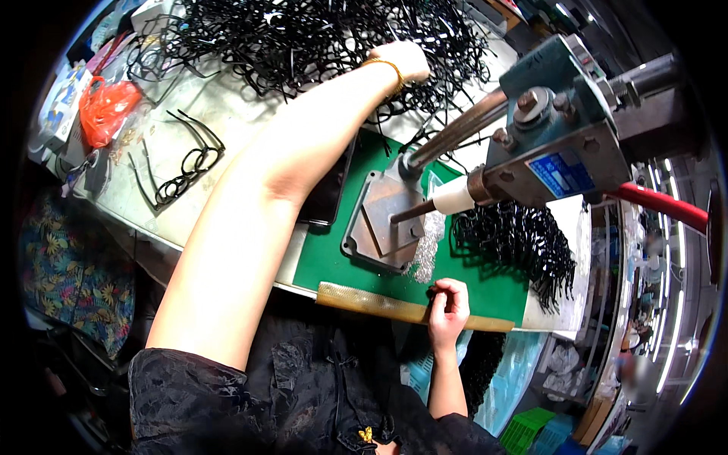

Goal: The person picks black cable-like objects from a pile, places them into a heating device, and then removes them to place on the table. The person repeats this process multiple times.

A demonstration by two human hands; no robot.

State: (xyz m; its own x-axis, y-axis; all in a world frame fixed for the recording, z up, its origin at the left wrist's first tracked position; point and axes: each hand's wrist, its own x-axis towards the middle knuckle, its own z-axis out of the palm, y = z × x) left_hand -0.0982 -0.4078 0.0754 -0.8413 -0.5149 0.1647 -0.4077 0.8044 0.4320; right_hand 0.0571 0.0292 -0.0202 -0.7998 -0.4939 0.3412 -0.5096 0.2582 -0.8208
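Right there, beyond the press (516, 165), the pile of black eyeglass frames (303, 42) was met by the left hand (403, 61), its grasp hidden; before the press, the right hand (449, 315) was held curled, contents unclear.

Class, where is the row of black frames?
In the head view, the row of black frames lies right of the metal base, partly on the green mat.

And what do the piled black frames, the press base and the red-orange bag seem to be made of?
Black frames: probably glossy plastic; slim parts show bright highlights.
Press base: apparently metal, dull grey with brownish, rust-like patches.
Red-orange bag: likely thin plastic film, slightly shiny, crinkled.
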